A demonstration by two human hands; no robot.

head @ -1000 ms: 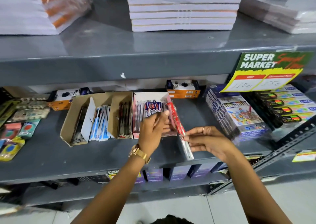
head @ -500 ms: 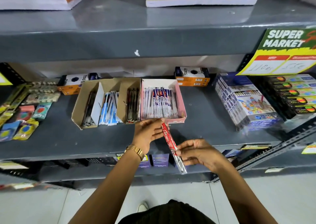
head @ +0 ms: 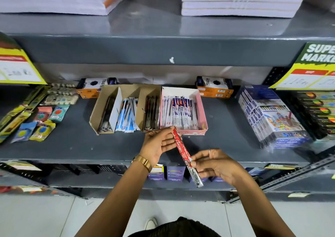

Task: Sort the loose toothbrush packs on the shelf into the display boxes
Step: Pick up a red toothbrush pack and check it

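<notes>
A red toothbrush pack (head: 183, 150) is held slanted in front of the grey shelf (head: 72, 146). My left hand (head: 157, 144) grips its upper end and my right hand (head: 213, 162) pinches its lower part. Just behind stands a pink display box (head: 202, 113) filled with blue-and-white packs (head: 179, 112). To its left sits a brown cardboard box (head: 95, 113) with dividers, holding dark packs, a sheaf of light blue packs (head: 127, 115) and dark red packs (head: 151, 112).
Boxed colour sets (head: 268, 117) stand at the right, small sachets (head: 36, 128) and flat packs at the left. Two orange-and-black cartons (head: 214, 86) sit at the shelf's back. Yellow price signs (head: 308, 70) hang from the shelf above. Stacked paper lies on top.
Both hands have drawn the red pack back from the pink box toward the shelf's front edge. The view has shifted down and a little to the right.
</notes>
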